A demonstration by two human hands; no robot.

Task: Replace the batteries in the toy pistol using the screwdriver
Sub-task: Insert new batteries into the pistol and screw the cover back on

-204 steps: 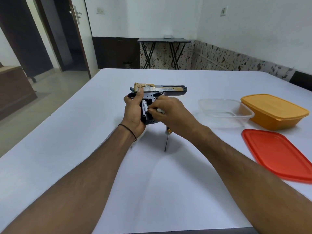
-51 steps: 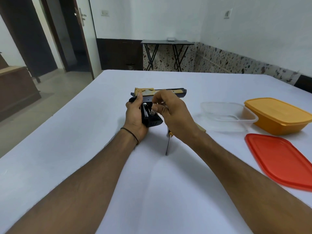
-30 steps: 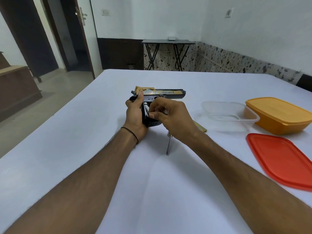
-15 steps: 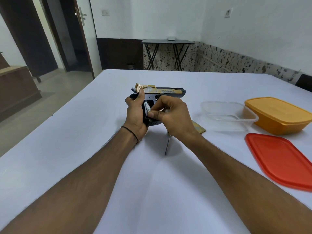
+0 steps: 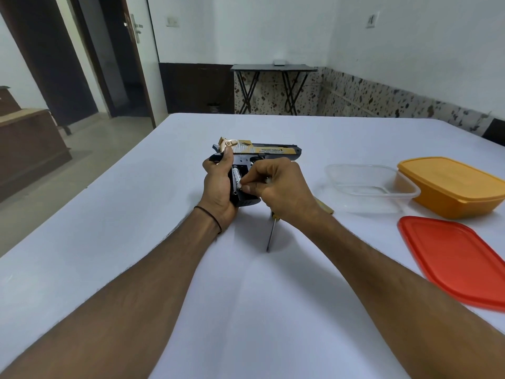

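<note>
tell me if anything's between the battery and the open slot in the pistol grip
Nothing visible does. The right hand pinches the battery right at the open grip of the toy pistol, which the left hand holds. The screwdriver lies nearer the person, out of the way.

I see the toy pistol [image 5: 269, 151] held on its side with its barrel pointing right: black frame, gold slide along the top. The left hand [image 5: 218, 187] wraps the back of the grip. The grip's side is open, and a silver battery [image 5: 237, 177] lies lengthwise in it, its near end pinched by the right hand [image 5: 278, 187]. The screwdriver [image 5: 270, 236] lies flat on the desk [image 5: 136, 242] beneath the right wrist, its thin dark shaft toward me and its handle mostly hidden.
</note>
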